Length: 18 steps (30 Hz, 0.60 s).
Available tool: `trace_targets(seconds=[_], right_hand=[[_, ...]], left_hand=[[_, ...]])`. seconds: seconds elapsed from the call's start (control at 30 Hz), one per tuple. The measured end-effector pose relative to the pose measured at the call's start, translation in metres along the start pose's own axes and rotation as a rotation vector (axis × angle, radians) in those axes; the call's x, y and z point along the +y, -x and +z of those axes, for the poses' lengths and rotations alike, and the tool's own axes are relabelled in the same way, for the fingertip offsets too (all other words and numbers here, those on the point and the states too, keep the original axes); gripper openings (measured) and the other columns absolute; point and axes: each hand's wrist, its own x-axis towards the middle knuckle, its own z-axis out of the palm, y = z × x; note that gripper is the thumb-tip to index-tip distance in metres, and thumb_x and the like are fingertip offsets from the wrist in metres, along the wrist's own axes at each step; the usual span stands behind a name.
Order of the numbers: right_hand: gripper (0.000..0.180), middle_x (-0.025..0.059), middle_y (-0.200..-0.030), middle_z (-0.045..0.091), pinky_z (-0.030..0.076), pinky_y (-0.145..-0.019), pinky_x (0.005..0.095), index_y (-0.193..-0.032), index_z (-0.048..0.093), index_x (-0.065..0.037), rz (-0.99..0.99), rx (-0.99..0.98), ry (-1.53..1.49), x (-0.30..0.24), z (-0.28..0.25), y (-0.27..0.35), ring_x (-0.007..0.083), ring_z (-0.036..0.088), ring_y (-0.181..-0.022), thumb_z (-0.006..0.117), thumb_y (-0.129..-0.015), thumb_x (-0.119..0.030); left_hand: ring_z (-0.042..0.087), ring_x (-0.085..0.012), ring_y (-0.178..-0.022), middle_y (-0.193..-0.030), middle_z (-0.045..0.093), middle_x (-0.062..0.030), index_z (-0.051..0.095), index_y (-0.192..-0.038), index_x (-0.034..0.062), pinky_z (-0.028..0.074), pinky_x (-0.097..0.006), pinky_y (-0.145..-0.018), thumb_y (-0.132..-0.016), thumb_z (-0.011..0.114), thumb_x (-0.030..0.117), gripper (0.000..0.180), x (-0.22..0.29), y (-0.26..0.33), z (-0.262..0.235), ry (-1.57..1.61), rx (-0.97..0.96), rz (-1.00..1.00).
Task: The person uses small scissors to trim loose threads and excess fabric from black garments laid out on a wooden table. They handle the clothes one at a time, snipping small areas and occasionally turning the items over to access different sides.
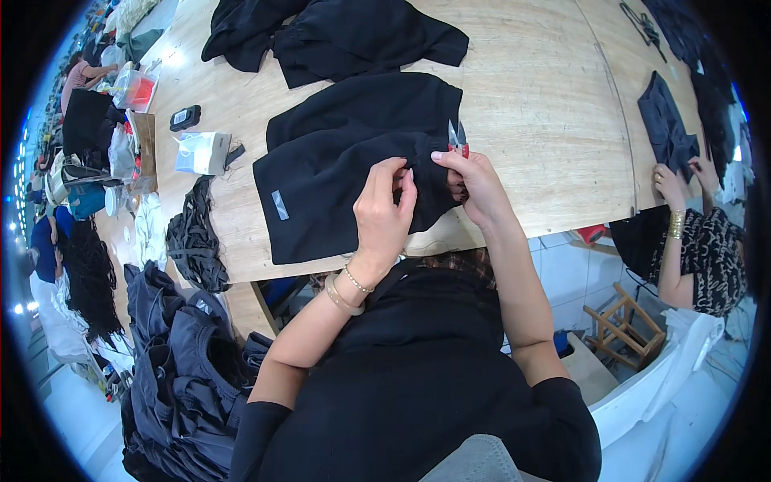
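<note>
A pair of black shorts (321,173) with a gathered elastic waistband and a small light patch lies spread on the wooden table, in front of my body. My left hand (384,205) is closed in a pinch at the waistband; whether it also has a thread in it is too small to tell. At the waistband's right end, my right hand (474,185) is closed around small scissors (457,138) with red handles, blades pointing away from me. Its thumb lies on top, and the other fingers are partly hidden under the cloth.
More black garments (353,40) lie at the table's far side. Left stand a white box (202,153), a black device (185,118) and a heap of dark strips (195,233). Dark clothes (185,361) are piled at lower left. A co-worker's hands (671,183) handle dark cloth at right, near a wooden stool (625,325).
</note>
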Motion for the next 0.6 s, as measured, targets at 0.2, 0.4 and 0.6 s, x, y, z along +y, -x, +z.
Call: trace_targets(seconds=[0.2,0.4,0.6], right_hand=[[0.035,-0.0104,-0.055,0.040,0.020,-0.043,0.0226,-0.068,0.047,-0.021,-0.069,0.021,-0.025,-0.005,0.026,0.012,0.0010,0.031,-0.045,0.075,-0.088,-0.020],[0.029,-0.0091,-0.057,0.044,0.023,-0.042,0.0215,-0.069,0.052,-0.016,-0.122,0.082,0.044,-0.001,0.037,0.013,0.0004,0.034,-0.045,0.074,-0.089,-0.018],[0.026,-0.0066,-0.061,0.051,0.031,-0.046,0.0217,-0.074,0.057,-0.011,-0.140,0.120,0.141,-0.003,0.044,0.016,0.0026,0.045,-0.052,0.074,-0.090,-0.021]], left_hand=[[0.073,-0.0197,-0.077,-0.090,0.072,-0.0125,0.068,-0.103,-0.0035,0.059,-0.030,-0.070,-0.090,0.070,-0.001,0.014,0.010,-0.005,-0.011,0.011,0.025,-0.091],[0.073,-0.0213,-0.073,-0.086,0.071,-0.0135,0.068,-0.101,-0.0038,0.058,-0.030,-0.067,-0.090,0.070,-0.001,0.012,0.008,-0.006,-0.012,0.032,0.047,-0.126],[0.071,-0.0253,-0.068,-0.081,0.069,-0.0152,0.065,-0.099,-0.0028,0.056,-0.033,-0.062,-0.090,0.069,-0.001,0.010,0.000,-0.006,-0.009,-0.009,0.041,-0.091]])
